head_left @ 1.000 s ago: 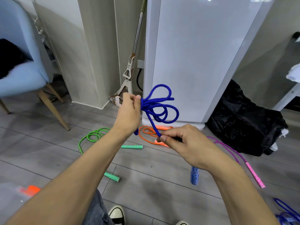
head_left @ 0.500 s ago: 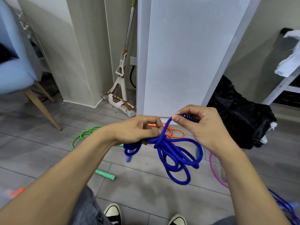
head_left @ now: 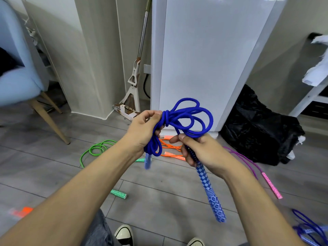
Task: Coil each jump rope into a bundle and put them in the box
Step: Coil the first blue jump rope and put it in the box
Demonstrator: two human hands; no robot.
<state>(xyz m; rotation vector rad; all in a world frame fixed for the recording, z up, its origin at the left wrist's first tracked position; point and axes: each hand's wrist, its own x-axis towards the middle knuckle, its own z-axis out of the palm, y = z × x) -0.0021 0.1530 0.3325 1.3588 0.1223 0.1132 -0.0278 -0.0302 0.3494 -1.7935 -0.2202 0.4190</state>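
Both hands work the blue jump rope (head_left: pixel 188 116) above the floor (head_left: pixel 159 192): my left hand (head_left: pixel 143 132) grips the gathered loops, my right hand (head_left: pixel 200 151) clasps one handle (head_left: pixel 211 194). I should keep the wraps snug at the bundle's waist so nothing slips loose.

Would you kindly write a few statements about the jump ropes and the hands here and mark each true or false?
1. Both hands hold the blue rope. True.
2. The green rope is coiled in the left hand. False: it lies on the floor.
3. A blue patterned handle hangs below the right hand. True.
4. The pink rope lies left of the chair. False: it lies on the floor at the right.
5. The orange rope lies on the floor beyond the hands. True.
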